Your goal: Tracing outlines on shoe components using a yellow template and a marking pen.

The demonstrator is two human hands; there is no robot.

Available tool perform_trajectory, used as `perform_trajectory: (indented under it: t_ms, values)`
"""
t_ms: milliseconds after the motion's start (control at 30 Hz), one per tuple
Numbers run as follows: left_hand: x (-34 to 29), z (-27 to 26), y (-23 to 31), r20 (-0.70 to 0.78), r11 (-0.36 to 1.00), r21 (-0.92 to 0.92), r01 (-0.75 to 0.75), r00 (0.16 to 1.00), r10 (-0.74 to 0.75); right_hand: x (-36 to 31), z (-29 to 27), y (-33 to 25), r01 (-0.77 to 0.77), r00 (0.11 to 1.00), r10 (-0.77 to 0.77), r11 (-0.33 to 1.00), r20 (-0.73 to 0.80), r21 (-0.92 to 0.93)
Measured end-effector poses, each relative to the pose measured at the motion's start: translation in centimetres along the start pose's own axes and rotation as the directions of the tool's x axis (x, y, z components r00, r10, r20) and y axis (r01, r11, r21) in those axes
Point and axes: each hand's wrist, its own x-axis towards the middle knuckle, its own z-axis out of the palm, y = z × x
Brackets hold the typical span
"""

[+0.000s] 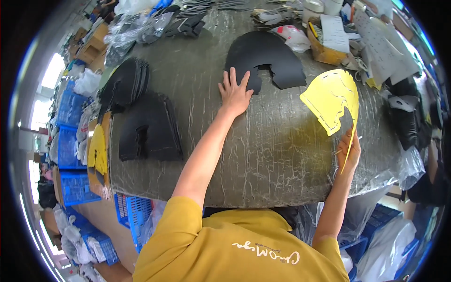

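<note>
A curved black sheet piece point(260, 49) with a notched edge lies flat on the worktable point(263, 164). My left hand point(236, 96) rests at its left lower edge, fingers spread, the tips on or right beside the sheet. To the right, my right hand point(349, 149) grips a yellow curved template point(324, 98) by its narrow end. The template is held tilted above the table, with dashed slots along its edges. A thin white stick, perhaps a pen, also pokes out of the right hand; most of it is hidden by the fingers.
Stacks of black cut pieces point(157, 122) point(124, 84) sit on the left side. Another yellow template point(97, 152) stands at the left edge. Along the back are plastic-wrapped pieces point(136, 35), a box with papers point(326, 49) and jars point(312, 10). Blue crates point(77, 188) stand beyond the left edge.
</note>
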Motion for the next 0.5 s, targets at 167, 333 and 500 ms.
perform_trajectory:
  t_ms: [167,333,500]
  values:
    - [-3.0,0.4,-1.2,0.148,0.991,-0.137,0.0,0.989,0.02,-0.2,0.3,-0.5,0.047,0.999,-0.047,0.995,-0.003,-0.088]
    - [-9.9,-1.9,0.3,0.163,0.953,-0.261,-0.156,0.965,0.203,0.2,-3.1,-2.6,0.053,0.989,-0.038,0.994,0.144,-0.098]
    - [-19.8,-6.9,0.8,0.249,0.913,-0.353,-0.205,0.92,0.303,0.4,0.8,0.0,0.054,0.998,-0.059,0.862,0.006,-0.505]
